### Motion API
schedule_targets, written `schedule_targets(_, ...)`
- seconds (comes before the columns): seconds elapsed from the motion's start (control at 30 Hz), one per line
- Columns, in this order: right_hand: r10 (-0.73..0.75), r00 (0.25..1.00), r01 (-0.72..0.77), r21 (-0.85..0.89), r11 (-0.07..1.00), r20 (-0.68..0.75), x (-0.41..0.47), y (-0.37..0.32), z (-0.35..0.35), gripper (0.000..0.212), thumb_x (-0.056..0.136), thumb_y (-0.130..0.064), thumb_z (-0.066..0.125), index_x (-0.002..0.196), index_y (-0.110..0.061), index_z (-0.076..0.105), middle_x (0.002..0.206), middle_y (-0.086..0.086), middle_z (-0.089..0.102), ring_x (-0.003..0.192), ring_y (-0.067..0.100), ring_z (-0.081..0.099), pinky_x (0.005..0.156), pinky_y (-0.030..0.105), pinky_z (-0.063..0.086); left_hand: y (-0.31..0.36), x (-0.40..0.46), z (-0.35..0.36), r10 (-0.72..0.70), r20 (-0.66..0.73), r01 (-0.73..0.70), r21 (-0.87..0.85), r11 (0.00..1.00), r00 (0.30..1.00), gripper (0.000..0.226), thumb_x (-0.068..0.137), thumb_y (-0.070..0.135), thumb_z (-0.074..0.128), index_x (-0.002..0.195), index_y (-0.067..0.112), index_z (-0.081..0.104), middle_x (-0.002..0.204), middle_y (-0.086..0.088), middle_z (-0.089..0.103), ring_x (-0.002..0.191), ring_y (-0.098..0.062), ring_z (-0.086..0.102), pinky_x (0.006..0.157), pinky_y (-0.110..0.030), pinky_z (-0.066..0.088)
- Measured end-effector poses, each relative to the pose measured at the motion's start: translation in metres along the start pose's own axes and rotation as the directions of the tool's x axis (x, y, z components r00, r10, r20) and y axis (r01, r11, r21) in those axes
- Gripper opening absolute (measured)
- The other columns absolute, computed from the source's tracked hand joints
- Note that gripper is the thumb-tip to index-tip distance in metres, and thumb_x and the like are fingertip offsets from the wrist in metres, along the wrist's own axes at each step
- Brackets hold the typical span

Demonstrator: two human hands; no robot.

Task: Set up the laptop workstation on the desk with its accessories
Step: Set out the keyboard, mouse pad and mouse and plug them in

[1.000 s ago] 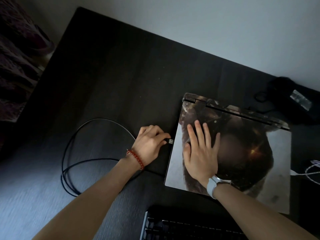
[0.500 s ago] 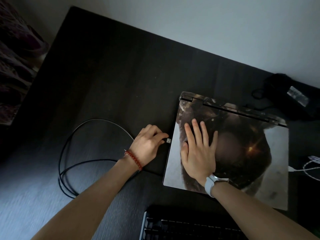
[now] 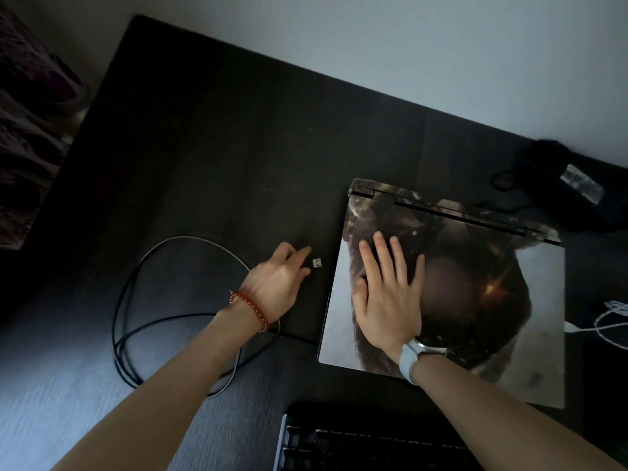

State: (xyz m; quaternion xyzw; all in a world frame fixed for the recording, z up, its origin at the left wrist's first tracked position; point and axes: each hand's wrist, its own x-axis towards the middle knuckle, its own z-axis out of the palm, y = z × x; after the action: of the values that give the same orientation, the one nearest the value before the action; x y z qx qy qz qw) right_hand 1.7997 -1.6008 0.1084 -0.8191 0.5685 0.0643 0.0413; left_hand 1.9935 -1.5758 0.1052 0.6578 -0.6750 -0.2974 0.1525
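Overhead, the left hand (image 3: 278,283) pinches a USB plug (image 3: 317,263) just beside the closed laptop (image 3: 475,300) (its lid wears a printed skin), which lies on the dark desk (image 3: 221,147); the right hand (image 3: 387,294) presses flat on the lid, fingers spread.

One laptop (image 3: 475,300), one keyboard (image 3: 356,447), one black cable (image 3: 136,277), one white cable (image 3: 608,321), one USB plug (image 3: 317,263).

Left hand (image 3: 278,283) pinching USB plug (image 3: 316,263)
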Motion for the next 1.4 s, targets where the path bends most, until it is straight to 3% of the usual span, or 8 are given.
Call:
schedule_targets(0.13,0.0,1.0,0.0,-0.002,1.0,-0.006,-0.001,0.001,0.001,0.056,0.087,-0.036,0.031,0.142,-0.023,0.03,0.151,0.005,0.031,0.14,0.027,0.026,0.109,0.06,0.015,0.007,0.006,-0.009,-0.194,0.192,0.242,-0.273,0.931,0.962,0.014,0.095,0.027,0.045,0.098,0.02,0.056,0.072,0.0,0.059,0.065,-0.018,0.059,0.057,-0.029,0.045)
schedule_targets(0.2,-0.001,1.0,0.001,0.005,1.0,-0.009,-0.001,0.001,0.002,0.057,0.086,-0.036,0.031,0.141,-0.023,0.03,0.151,0.005,0.032,0.14,0.027,0.026,0.109,0.06,0.016,0.009,0.008,-0.011,-0.263,0.314,0.392,-0.48,0.785,0.912,0.03,0.096,0.034,0.04,0.076,0.02,0.058,0.057,0.006,0.049,0.047,-0.005,0.045,0.05,-0.024,0.036)
schedule_targets(0.33,-0.003,1.0,0.003,-0.002,1.0,-0.012,0.0,0.0,0.0,0.056,0.086,-0.035,0.031,0.141,-0.022,0.032,0.15,0.006,0.034,0.139,0.028,0.029,0.108,0.061,0.018,0.008,0.012,-0.017,-0.367,0.481,0.603,-0.676,0.424,0.796,0.036,0.097,0.028,0.041,0.103,0.003,0.065,0.061,0.002,0.044,0.043,-0.002,0.033,0.038,-0.011,0.029)
schedule_targets(0.5,-0.006,1.0,0.006,-0.001,1.0,-0.005,0.0,0.001,0.0,0.056,0.086,-0.035,0.031,0.141,-0.021,0.033,0.15,0.006,0.034,0.139,0.028,0.029,0.108,0.062,0.018,0.008,0.012,-0.017,-0.304,0.223,0.36,-0.286,0.888,0.926,0.028,0.09,0.024,0.057,0.116,0.017,0.063,0.089,0.002,0.067,0.082,-0.01,0.059,0.075,-0.017,0.044)
schedule_targets(0.6,-0.007,1.0,0.007,0.008,1.0,-0.004,0.0,0.001,0.001,0.056,0.086,-0.035,0.032,0.141,-0.022,0.032,0.151,0.006,0.033,0.14,0.028,0.027,0.109,0.062,0.018,0.008,0.006,-0.01,-0.151,0.102,0.161,-0.093,0.983,0.983,0.029,0.089,0.024,0.057,0.116,0.013,0.061,0.103,-0.006,0.066,0.097,-0.02,0.058,0.084,-0.027,0.041)
schedule_targets(0.77,-0.006,1.0,0.007,0.019,1.0,-0.015,0.0,0.001,0.003,0.056,0.087,-0.035,0.031,0.141,-0.022,0.031,0.151,0.006,0.032,0.14,0.027,0.026,0.109,0.061,0.016,0.008,-0.001,0.0,0.105,-0.018,-0.105,-0.002,0.994,0.994,0.025,0.087,0.017,0.06,0.108,0.004,0.064,0.098,-0.015,0.067,0.095,-0.03,0.058,0.086,-0.034,0.04)
schedule_targets(1.1,-0.005,1.0,0.005,0.011,1.0,-0.017,0.0,0.001,0.004,0.055,0.088,-0.035,0.029,0.142,-0.022,0.03,0.152,0.006,0.031,0.14,0.028,0.025,0.11,0.061,0.014,0.012,0.002,-0.009,0.312,-0.04,-0.307,0.097,0.947,0.949,0.018,0.069,-0.001,0.076,0.086,-0.001,0.07,0.075,-0.015,0.068,0.069,-0.03,0.065,0.063,-0.036,0.055)
schedule_targets(1.4,-0.002,1.0,0.002,0.01,1.0,-0.017,-0.001,0.001,0.004,0.056,0.088,-0.035,0.028,0.142,-0.022,0.028,0.152,0.006,0.031,0.14,0.028,0.026,0.109,0.061,0.014,0.013,0.004,-0.007,0.319,-0.068,-0.314,0.076,0.947,0.945,0.016,0.071,-0.003,0.073,0.087,-0.002,0.069,0.078,-0.016,0.066,0.07,-0.031,0.063,0.058,-0.034,0.055)
